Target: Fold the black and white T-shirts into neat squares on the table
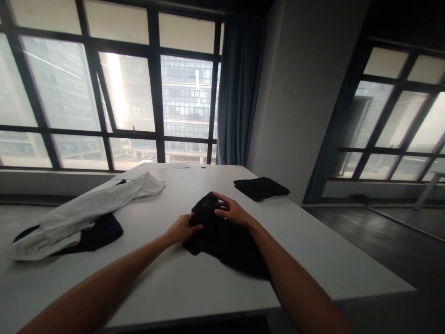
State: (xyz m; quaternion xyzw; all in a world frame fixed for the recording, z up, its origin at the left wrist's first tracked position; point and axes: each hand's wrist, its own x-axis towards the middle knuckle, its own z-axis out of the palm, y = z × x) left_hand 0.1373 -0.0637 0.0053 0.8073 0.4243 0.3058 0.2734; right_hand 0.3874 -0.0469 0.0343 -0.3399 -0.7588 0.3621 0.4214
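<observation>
A black garment (232,243) lies bunched on the white table, its near right part passing under my right forearm. My left hand (184,228) grips its left edge, thumb on top and the other fingers partly hidden by the cloth. My right hand (231,209) is at the far upper end of the same garment, with its fingers curved over the cloth and its thumb side toward the left. Whether the right fingertips pinch the fabric is hard to make out.
A folded black cloth (261,188) rests at the table's right edge. On the left lie a crumpled white garment (93,204) and a dark cloth (102,233) partly beneath it. The white table (333,260) extends toward windows and a blue curtain (238,93).
</observation>
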